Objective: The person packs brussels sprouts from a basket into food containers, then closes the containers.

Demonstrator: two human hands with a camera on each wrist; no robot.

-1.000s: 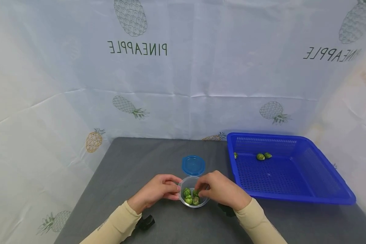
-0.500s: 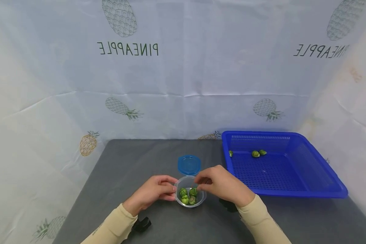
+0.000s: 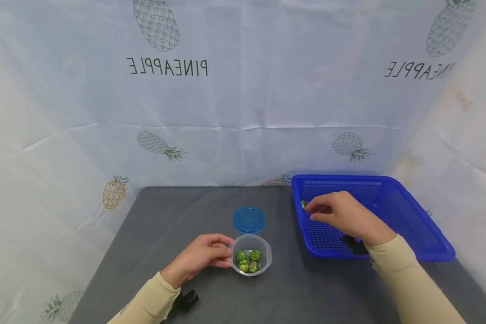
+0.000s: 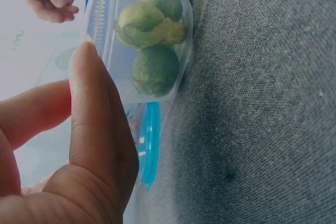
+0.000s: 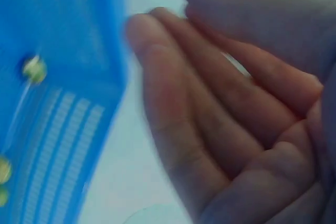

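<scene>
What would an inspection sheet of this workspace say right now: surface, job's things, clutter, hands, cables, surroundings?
Surface: grey cloth, lying flat.
Job's things: clear container, upright, with four Brussels sprouts inside; blue lid off, lying behind it; blue basket at right, more sprouts inside.
Clutter: nothing seen.
Hands: left hand holds the container's edge; right hand over the basket, nothing visible in it.
Cables: nothing seen.
Surroundings: whitish sheet printed with pineapples.
</scene>
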